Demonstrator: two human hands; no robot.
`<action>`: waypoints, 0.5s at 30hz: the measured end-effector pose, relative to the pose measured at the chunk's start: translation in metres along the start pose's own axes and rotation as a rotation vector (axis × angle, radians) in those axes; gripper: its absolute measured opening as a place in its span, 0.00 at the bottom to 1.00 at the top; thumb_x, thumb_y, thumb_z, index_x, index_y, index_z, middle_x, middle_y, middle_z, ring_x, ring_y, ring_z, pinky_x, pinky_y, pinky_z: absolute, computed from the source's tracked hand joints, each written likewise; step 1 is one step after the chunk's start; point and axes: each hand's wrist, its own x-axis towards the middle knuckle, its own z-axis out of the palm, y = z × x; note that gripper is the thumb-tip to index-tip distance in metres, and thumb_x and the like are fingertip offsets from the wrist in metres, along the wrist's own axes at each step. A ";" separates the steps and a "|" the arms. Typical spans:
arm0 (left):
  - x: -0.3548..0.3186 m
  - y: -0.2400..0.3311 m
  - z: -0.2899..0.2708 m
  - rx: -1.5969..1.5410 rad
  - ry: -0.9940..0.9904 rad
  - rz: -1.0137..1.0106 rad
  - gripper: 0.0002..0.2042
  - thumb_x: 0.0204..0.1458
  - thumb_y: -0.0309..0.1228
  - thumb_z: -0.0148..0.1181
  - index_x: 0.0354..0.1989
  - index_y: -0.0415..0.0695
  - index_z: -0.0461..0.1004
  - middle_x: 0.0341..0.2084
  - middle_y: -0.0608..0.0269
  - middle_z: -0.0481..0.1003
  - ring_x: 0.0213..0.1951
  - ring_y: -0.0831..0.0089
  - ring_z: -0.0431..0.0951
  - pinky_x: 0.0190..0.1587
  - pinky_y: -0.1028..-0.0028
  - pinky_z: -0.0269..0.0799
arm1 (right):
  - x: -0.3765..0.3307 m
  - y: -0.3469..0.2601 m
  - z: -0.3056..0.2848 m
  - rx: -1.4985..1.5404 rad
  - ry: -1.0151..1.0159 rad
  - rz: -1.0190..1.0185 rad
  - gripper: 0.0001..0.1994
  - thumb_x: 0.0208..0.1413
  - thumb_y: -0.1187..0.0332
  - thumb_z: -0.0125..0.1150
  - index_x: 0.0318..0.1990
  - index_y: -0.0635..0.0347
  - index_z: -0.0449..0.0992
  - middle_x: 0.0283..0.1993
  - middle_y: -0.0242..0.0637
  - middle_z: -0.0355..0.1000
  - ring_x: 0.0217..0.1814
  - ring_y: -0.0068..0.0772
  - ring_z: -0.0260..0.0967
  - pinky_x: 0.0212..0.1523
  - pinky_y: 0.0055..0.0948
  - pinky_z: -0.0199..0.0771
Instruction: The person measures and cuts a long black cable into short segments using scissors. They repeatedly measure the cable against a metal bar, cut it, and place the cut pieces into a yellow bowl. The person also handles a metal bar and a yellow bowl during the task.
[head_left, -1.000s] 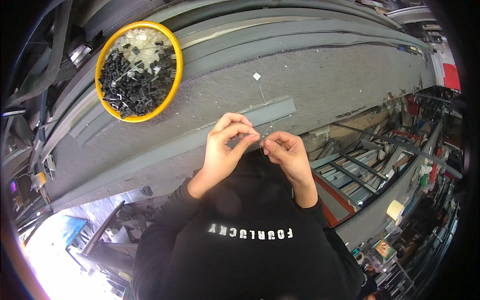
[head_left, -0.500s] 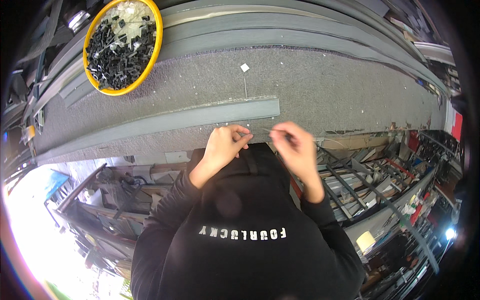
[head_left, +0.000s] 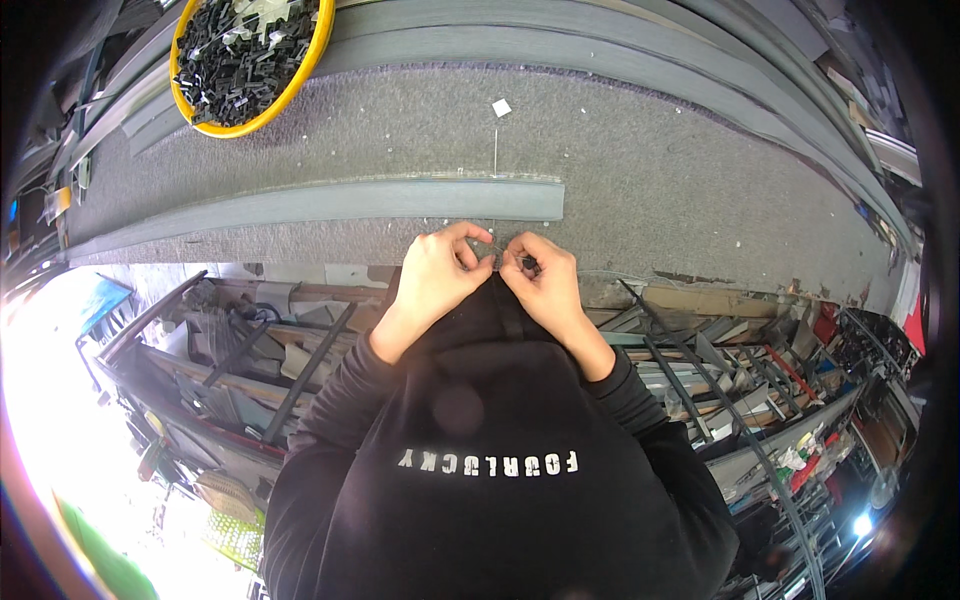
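My left hand (head_left: pixel 436 268) and my right hand (head_left: pixel 548 283) are close together at the near edge of the carpeted bench. Thumb and fingers are pinched on each. Something thin and dark seems to lie between the fingertips, but it is too small to name. Just beyond the hands lies a long flat grey strip (head_left: pixel 380 203), its squared end a little right of them. A thin pale line (head_left: pixel 496 152) runs from the strip's far edge toward a small white square piece (head_left: pixel 502 107).
A yellow-rimmed basket (head_left: pixel 322 38) of small black parts and translucent pieces stands at the far left. Long grey strips (head_left: pixel 520 45) line the bench's far side. Racks of offcuts (head_left: pixel 730 370) lie below the near edge. White specks dot the grey carpet (head_left: pixel 690 170).
My right hand has moved left, up against my left hand, and its fingers have closed together. The view has shifted, so the basket and strips appear higher.
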 end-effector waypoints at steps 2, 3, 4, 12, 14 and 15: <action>0.000 0.000 0.000 -0.002 0.001 -0.005 0.11 0.43 0.28 0.65 0.36 0.43 0.78 0.13 0.68 0.74 0.15 0.82 0.71 0.22 0.79 0.65 | 0.000 0.000 -0.001 0.018 -0.003 -0.015 0.03 0.49 0.75 0.60 0.29 0.64 0.72 0.25 0.33 0.69 0.24 0.17 0.64 0.24 0.20 0.64; 0.001 -0.001 0.000 -0.004 -0.002 -0.021 0.11 0.43 0.28 0.65 0.37 0.44 0.78 0.12 0.68 0.73 0.15 0.82 0.71 0.22 0.80 0.65 | -0.001 0.000 -0.001 0.016 -0.006 -0.006 0.03 0.48 0.75 0.60 0.29 0.64 0.72 0.24 0.33 0.69 0.24 0.18 0.64 0.24 0.20 0.64; 0.001 -0.001 0.000 0.000 0.002 -0.004 0.11 0.43 0.27 0.64 0.37 0.44 0.77 0.12 0.69 0.73 0.15 0.83 0.71 0.22 0.80 0.65 | -0.001 -0.001 -0.001 0.020 -0.004 -0.004 0.03 0.48 0.75 0.60 0.29 0.64 0.72 0.24 0.33 0.69 0.23 0.18 0.64 0.24 0.20 0.64; 0.002 -0.007 0.002 0.020 0.005 0.018 0.11 0.42 0.27 0.64 0.37 0.44 0.77 0.12 0.69 0.73 0.15 0.83 0.70 0.21 0.80 0.64 | 0.000 -0.003 0.000 -0.054 -0.016 -0.024 0.04 0.48 0.75 0.60 0.29 0.64 0.72 0.24 0.35 0.69 0.22 0.21 0.63 0.24 0.21 0.64; 0.003 -0.008 0.002 0.018 0.002 0.026 0.11 0.42 0.27 0.64 0.37 0.44 0.77 0.13 0.69 0.73 0.14 0.83 0.70 0.21 0.80 0.64 | 0.000 -0.002 0.001 -0.073 -0.014 -0.034 0.04 0.48 0.75 0.60 0.30 0.64 0.72 0.25 0.35 0.69 0.22 0.21 0.63 0.24 0.21 0.64; 0.003 -0.008 0.002 0.019 0.001 0.027 0.11 0.42 0.27 0.64 0.37 0.44 0.77 0.13 0.69 0.73 0.14 0.83 0.71 0.21 0.80 0.64 | 0.000 -0.001 0.002 -0.031 -0.013 -0.019 0.04 0.48 0.75 0.60 0.30 0.65 0.73 0.25 0.35 0.69 0.22 0.21 0.63 0.24 0.21 0.64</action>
